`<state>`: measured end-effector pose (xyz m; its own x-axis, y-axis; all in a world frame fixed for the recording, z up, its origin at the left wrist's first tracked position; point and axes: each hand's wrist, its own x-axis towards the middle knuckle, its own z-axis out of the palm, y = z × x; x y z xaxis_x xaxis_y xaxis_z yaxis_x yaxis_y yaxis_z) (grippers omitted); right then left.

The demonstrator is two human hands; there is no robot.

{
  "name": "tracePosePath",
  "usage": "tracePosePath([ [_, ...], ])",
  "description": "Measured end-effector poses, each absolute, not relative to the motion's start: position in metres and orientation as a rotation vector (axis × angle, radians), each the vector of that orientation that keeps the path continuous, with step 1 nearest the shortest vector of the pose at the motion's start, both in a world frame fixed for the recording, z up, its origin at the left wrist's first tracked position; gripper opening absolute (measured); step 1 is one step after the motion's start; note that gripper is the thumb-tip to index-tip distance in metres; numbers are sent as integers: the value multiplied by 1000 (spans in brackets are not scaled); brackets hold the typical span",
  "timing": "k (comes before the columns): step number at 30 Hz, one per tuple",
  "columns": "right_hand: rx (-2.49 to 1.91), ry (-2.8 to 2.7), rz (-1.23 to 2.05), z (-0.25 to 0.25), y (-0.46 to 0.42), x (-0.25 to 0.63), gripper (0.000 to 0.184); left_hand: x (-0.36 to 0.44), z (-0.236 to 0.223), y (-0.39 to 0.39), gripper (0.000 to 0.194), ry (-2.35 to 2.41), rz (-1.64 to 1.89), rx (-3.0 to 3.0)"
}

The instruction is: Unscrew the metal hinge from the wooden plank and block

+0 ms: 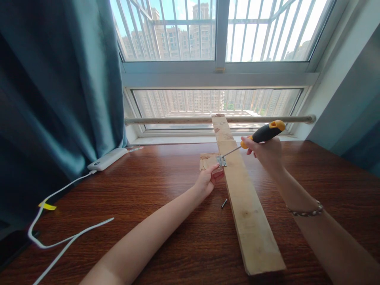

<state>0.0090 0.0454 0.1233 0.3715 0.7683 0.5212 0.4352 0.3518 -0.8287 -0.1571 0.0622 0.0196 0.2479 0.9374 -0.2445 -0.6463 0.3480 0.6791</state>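
Note:
A long wooden board lies lengthwise on the table, its far end over the rail at the window. A metal hinge spans the board's left edge and a small wooden block. My left hand grips the block from its near side, thumb up by the hinge, other fingers partly hidden beneath. In my right hand is a black and yellow screwdriver, held near the front of its handle. Its shaft slants down left, with the tip at the hinge. A loose screw rests left of the board.
The brown table reaches to the window sill. A white power strip with a white cable lies at the left by the blue curtain. A metal rail crosses in front of the window.

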Motion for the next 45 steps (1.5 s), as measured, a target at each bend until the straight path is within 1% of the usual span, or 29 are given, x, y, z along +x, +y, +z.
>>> tracePosePath([
  [1, -1235, -1237, 334, 123, 46, 8, 26, -157, 19, 62, 15, 698, 1142, 497],
  [3, -1097, -1200, 514, 126, 45, 8, 27, -157, 19, 62, 15, 695, 1144, 500],
  [6, -943, -1176, 872, 137, 39, 15, 44, -157, 19, 62, 15, 691, 1137, 500],
  [7, -922, -1187, 963, 141, 37, 18, 45, -157, 19, 62, 15, 693, 1132, 500],
  [9, -905, -1214, 1049, 145, 34, 22, 41, -156, 19, 62, 15, 698, 1124, 498],
  [11, -946, -1233, 980, 145, 34, 23, 34, -156, 18, 63, 15, 700, 1127, 498],
  [13, -1050, -1239, 785, 142, 36, 20, 30, -157, 16, 64, 14, 701, 1136, 496],
  [16, -1221, -1251, 421, 135, 40, 15, 31, -157, 14, 65, 14, 695, 1142, 495],
  [18, -1271, -1270, 303, 133, 42, 13, 33, -157, 14, 65, 15, 692, 1143, 495],
  [19, -1258, -1281, 322, 133, 42, 14, 33, -157, 14, 64, 16, 693, 1145, 496],
  [21, -1172, -1279, 482, 135, 42, 17, 31, -157, 15, 64, 18, 693, 1146, 502],
  [25, -1025, -1279, 866, 143, 38, 27, 40, -156, 15, 64, 18, 695, 1137, 513],
  [27, -1029, -1318, 950, 147, 36, 30, 36, -156, 14, 64, 18, 693, 1137, 514],
  [29, -1070, -1344, 914, 148, 35, 31, 31, -156, 14, 64, 19, 694, 1141, 514],
  [32, -1193, -1387, 631, 143, 37, 26, 24, -156, 15, 64, 21, 700, 1149, 517],
  [35, -1306, -1349, 299, 135, 39, 17, 27, -156, 15, 65, 20, 703, 1155, 509],
  [37, -1328, -1288, 213, 131, 40, 12, 30, -156, 15, 65, 17, 706, 1151, 499],
  [42, -1291, -1260, 249, 128, 39, 8, 28, -157, 14, 65, 8, 696, 1138, 500],
  [44, -1205, -1280, 389, 131, 38, 10, 24, -157, 14, 65, 9, 695, 1140, 506],
  [45, -1145, -1284, 494, 134, 37, 11, 26, -157, 14, 65, 10, 693, 1137, 510],
])
